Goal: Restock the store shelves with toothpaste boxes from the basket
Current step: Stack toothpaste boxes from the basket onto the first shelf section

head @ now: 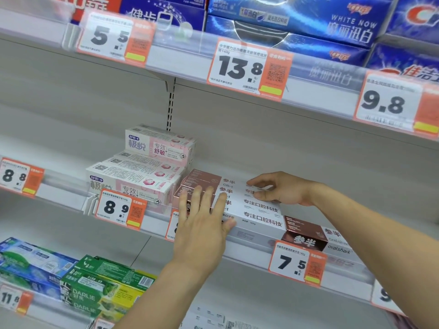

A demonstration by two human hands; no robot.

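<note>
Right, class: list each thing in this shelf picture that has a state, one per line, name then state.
left hand: open, flat against the brown-and-white boxes' front.
right hand: fingers resting on top of the boxes.
brown-and-white boxes: lying flat, stacked on the middle shelf.
pink boxes: stacked, untouched.
green boxes: lying flat on the lower shelf.

left hand [200,224] hides price tag [171,225] digits; top-shelf boxes [297,22] cropped; small print on tags unreadable.
</note>
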